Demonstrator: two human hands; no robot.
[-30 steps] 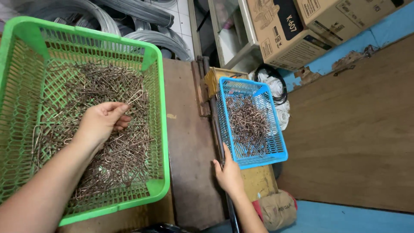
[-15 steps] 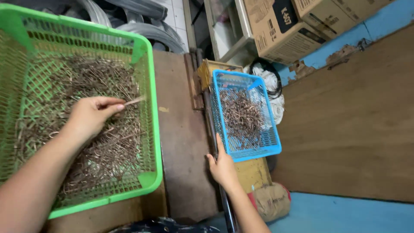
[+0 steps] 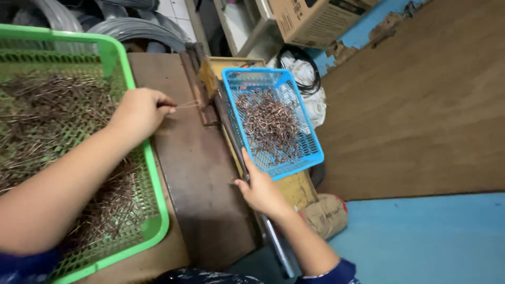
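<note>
L hand (image 3: 141, 111) is curled shut, thumb & forefinger pinching one thin wire piece (image 3: 188, 104) that sticks out past the fingertips toward the metal bar; rest of the fingers are folded in. Just behind & under that hand's wrist is the green basket (image 3: 157, 210), w/ a loose heap of brownish wire pieces (image 3: 47, 126) inside; the forearm lies across its near rim. Under the pinched wire, btwn both hands, is the dark brown board (image 3: 197, 179). Wire tip ends just short of, or touching, the small block at the bar's far end; can't tell which. R hand (image 3: 261, 192) rests w/ fingers together & wrapped on the long metal lever bar (image 3: 231, 134), thumb on the board side, gripping it low down; the bar runs away from this hand up to the far end near the L fingertips. Just beyond the R hand's fingers, on the outer side of the bar, sits the blue basket (image 3: 310, 158) holding a pile of bent wire hooks (image 3: 268, 123), on a yellowish wooden piece. Further off past both hands: coils of grey wire (image 3: 131, 29) & a cardboard box (image 3: 315, 18). Beside the R wrist, lower down, lies a brown sack (image 3: 326, 215) on the blue floor (image 3: 421, 242).
</note>
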